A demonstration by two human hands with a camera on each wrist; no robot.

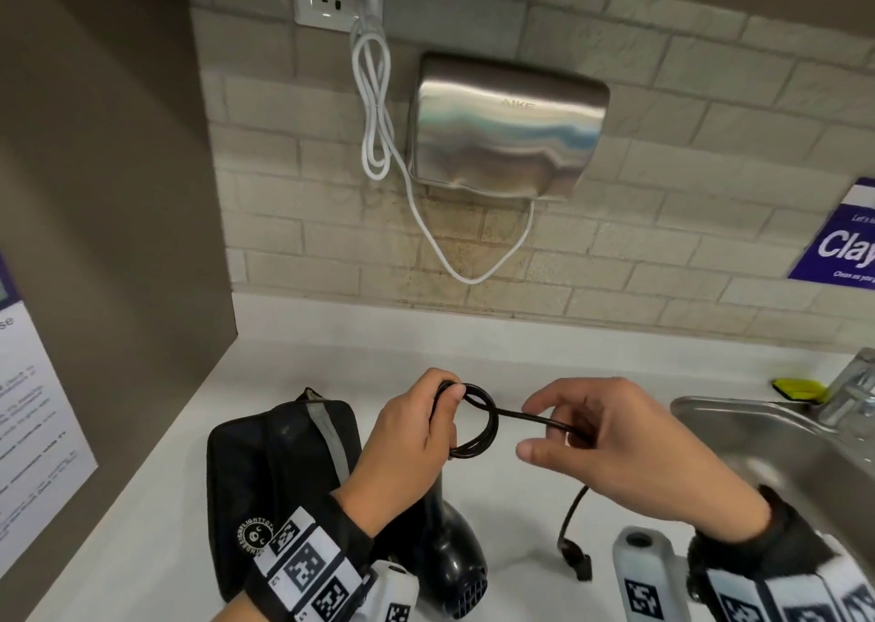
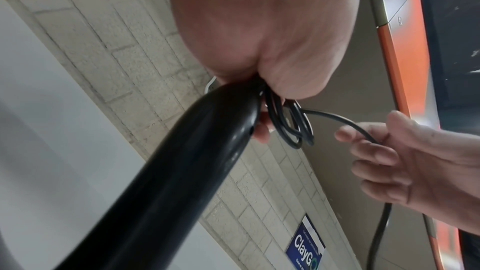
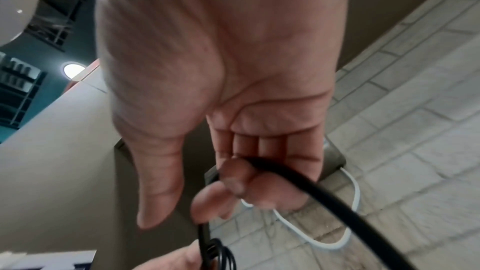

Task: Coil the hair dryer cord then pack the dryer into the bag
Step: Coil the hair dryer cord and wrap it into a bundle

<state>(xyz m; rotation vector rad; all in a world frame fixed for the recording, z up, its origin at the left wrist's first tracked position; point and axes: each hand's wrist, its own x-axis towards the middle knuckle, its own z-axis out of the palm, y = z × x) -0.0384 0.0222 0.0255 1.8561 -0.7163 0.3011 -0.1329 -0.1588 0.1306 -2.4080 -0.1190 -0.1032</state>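
The black hair dryer (image 1: 445, 550) hangs over the white counter, handle up. My left hand (image 1: 440, 399) grips the handle's top together with a few loops of the black cord (image 1: 473, 425). In the left wrist view the handle (image 2: 182, 161) and the cord loops (image 2: 293, 124) sit in that fist. My right hand (image 1: 549, 427) holds the straight run of cord just right of the loops, the cord (image 3: 324, 198) passing through its curled fingers. The plug (image 1: 575, 557) dangles below the right hand. The black bag (image 1: 274, 470) lies on the counter under my left forearm.
A steel sink (image 1: 757, 437) with a faucet (image 1: 852, 384) and a yellow sponge (image 1: 800, 387) is at the right. A steel hand dryer (image 1: 506, 124) with a white cable (image 1: 374, 100) hangs on the brick wall. A brown side wall stands at the left.
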